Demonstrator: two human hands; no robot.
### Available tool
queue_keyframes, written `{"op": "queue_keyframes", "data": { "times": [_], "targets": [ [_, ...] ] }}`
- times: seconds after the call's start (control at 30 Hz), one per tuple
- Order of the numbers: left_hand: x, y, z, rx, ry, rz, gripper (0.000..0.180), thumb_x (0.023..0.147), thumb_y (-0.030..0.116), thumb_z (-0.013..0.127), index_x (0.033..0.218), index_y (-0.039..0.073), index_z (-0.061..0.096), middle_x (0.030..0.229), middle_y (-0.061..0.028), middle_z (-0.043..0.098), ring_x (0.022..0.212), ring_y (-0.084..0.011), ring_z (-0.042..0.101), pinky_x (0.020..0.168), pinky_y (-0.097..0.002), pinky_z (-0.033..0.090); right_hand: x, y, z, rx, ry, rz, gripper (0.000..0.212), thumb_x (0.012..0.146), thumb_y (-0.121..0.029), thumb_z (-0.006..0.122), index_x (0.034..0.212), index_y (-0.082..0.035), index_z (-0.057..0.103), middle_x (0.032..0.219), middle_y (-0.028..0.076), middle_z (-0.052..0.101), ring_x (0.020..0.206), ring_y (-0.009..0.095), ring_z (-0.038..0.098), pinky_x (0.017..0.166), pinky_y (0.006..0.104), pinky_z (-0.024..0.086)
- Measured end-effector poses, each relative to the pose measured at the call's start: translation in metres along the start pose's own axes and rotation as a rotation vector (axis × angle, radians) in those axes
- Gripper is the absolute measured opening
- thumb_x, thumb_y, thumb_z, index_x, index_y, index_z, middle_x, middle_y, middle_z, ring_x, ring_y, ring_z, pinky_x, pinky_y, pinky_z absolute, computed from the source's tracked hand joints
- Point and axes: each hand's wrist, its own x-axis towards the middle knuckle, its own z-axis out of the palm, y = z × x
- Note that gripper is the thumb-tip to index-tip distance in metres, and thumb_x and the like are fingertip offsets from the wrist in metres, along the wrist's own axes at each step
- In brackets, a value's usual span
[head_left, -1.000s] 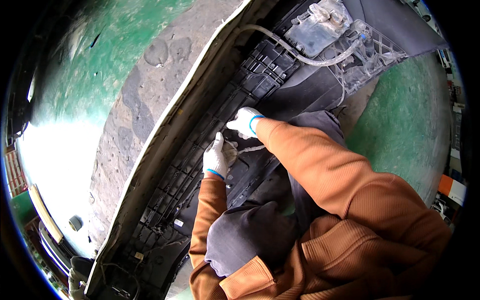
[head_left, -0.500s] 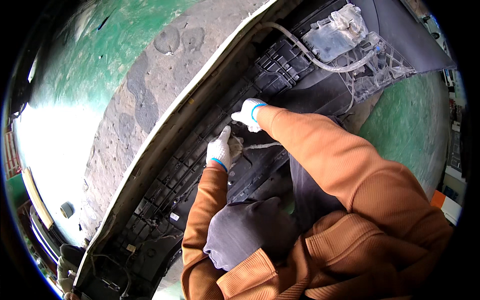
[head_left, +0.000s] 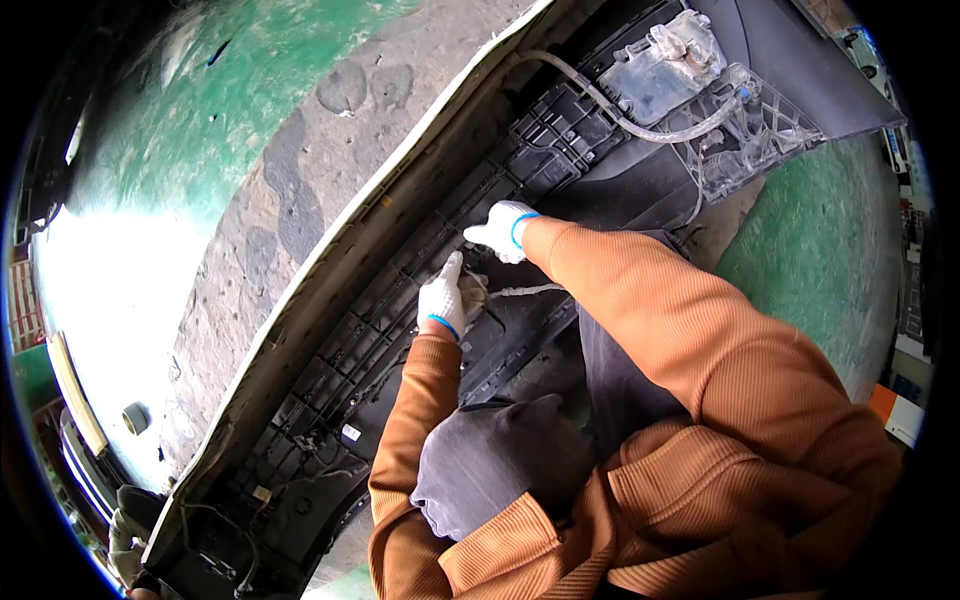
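Reaches over ribbed black plastic panel (head_left: 372,332) with white knit-gloved left hand (head_left: 440,301).
Has matching right hand (head_left: 503,232) at its one o'clock; cannot tell either grip.

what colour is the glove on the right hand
White glove with a blue cuff edge, best in the head view.

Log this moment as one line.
left hand: gloved, beside pale cable | right hand: gloved, over ribbed bumper interior | grips: unclear

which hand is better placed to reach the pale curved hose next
Right, I'd judge: the gloved right hand is nearer the pale hose, which curves above and to its right in the picture; the gloved left hand is lower and further left, beside a thin cable.
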Motion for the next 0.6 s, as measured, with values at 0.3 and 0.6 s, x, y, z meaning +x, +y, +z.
{"op": "queue_keyframes", "data": {
  "times": [0.3, 0.6],
  "targets": [
    [0.001, -0.003, 0.003, 0.034, 0.086, 0.031, 0.035, 0.104, 0.041, 0.064, 0.101, 0.006, 0.069, 0.078, -0.0139, 0.074, 0.054, -0.0196, 0.063, 0.049, -0.0311, 0.049, -0.007, 0.007, 0.005, -0.265, 0.103, -0.190, 0.051, 0.092, -0.047, 0.072, 0.091, 0.004, 0.075, 0.079, 0.019, 0.074, 0.072, 0.031, 0.073, 0.074, 0.0437, 0.058],
    [-0.004, 0.000, 0.004, 0.066, 0.093, 0.002, 0.044, 0.105, 0.043, 0.062, 0.089, 0.003, 0.069, 0.079, -0.0140, 0.074, 0.056, -0.0187, 0.064, 0.051, -0.0317, 0.050, -0.011, 0.003, 0.003, -0.383, 0.101, -0.283, 0.054, 0.094, -0.047, 0.067, 0.113, 0.003, 0.076, 0.120, 0.027, 0.072, 0.115, 0.043, 0.067, 0.100, 0.0485, 0.054]
  ]
}}
